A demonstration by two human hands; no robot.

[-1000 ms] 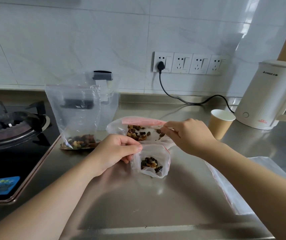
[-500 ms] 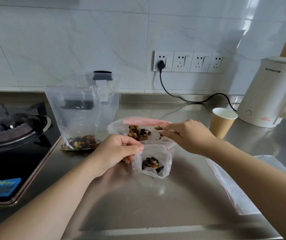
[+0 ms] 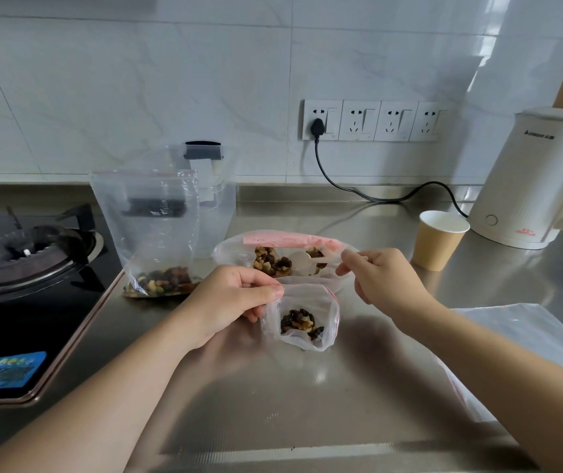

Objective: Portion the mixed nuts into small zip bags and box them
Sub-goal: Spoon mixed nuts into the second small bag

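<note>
My left hand [image 3: 235,297] pinches the open rim of a small zip bag [image 3: 302,319] that rests on the steel counter with a small heap of mixed nuts in it. Just behind lies a larger bag of mixed nuts [image 3: 273,256] with a pink zip strip, its mouth open. My right hand [image 3: 380,276] holds a small white plastic spoon [image 3: 302,260] by its handle; the empty bowl of the spoon hovers over the nuts in that larger bag. An upright zip bag [image 3: 157,230] with nuts at its bottom stands to the left.
A gas hob [image 3: 27,254] fills the left side. A clear container with a black clip [image 3: 210,186] stands behind the upright bag. A paper cup [image 3: 438,238] and a white kettle [image 3: 529,179] stand at right; flat empty bags [image 3: 519,349] lie under my right forearm.
My right hand has drawn back to the right from the larger bag's mouth, and the white spoon now shows in its fingers. My left hand has kept its hold on the small bag.
</note>
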